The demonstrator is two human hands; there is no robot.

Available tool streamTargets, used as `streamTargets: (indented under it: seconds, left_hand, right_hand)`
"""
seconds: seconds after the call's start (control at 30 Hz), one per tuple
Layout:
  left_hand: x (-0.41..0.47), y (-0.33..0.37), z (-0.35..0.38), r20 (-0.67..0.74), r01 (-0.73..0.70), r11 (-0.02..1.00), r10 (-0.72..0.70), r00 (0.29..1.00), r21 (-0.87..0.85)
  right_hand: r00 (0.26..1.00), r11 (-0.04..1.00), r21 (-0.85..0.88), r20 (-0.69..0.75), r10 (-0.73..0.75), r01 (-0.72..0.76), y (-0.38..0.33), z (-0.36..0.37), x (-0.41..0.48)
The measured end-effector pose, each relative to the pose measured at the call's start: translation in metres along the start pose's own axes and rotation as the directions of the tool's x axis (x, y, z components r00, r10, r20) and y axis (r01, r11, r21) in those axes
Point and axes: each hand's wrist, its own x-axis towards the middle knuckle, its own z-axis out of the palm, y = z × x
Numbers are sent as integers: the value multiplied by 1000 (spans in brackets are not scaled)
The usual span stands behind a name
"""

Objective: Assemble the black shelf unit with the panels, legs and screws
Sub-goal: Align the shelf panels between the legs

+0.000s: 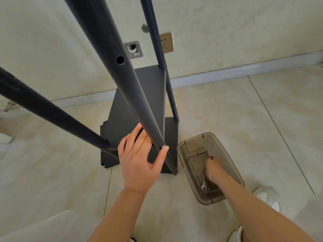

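The left hand [138, 163] is held forward on a bare, outstretched forearm. Its fingers are straight and spread, and the thumb tip presses against the black round metal leg [139, 109]. The right hand [212, 169] reaches low, fingers bunched and pointing away; I can't make out whether they pinch anything.

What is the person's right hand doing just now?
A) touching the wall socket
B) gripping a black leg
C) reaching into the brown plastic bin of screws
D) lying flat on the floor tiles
C: the right hand is down inside the translucent brown bin, fingertips by the screws, while the left hand touches the black leg.
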Motion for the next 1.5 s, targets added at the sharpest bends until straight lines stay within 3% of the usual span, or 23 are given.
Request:
streamTargets:
  seconds: [0.2,0.47,0.87,1.07,1.23,1.4,1.5]
  left_hand:
    - [-2,0,1,-29,-6,1000,6,1000,-13]
    - [-1,1,1,-19,-10,1000,10,1000,-21]
    - [-2,1,0,-9,1,999,-1,1000,-38]
    - [-2,1,0,-8,-3,999,3,1000,-49]
    - [-2,1,0,-6,-2,999,2,1000,-53]
    - [-1,2,-3,13,20,998,-19,1000,-62]
    - [0,3,-3,19,29,998,-28,999,-61]
  right_hand:
    - [999,981,-187,-3,-50,48,3,-1,-1]
    - [995,954,-293,-59,-81,60,14,-15,-2]
    - [996,948,-318,-84,-37,9,43,-30,-2]
    - [969,986,-85,-211,124,-145,67,-55,9]
    - [939,975,139,-273,207,-175,70,-66,17]
    - [932,944,328,-331,150,-36,40,-72,6]
    - [903,824,559,-397,163,98,17,-68,-6]
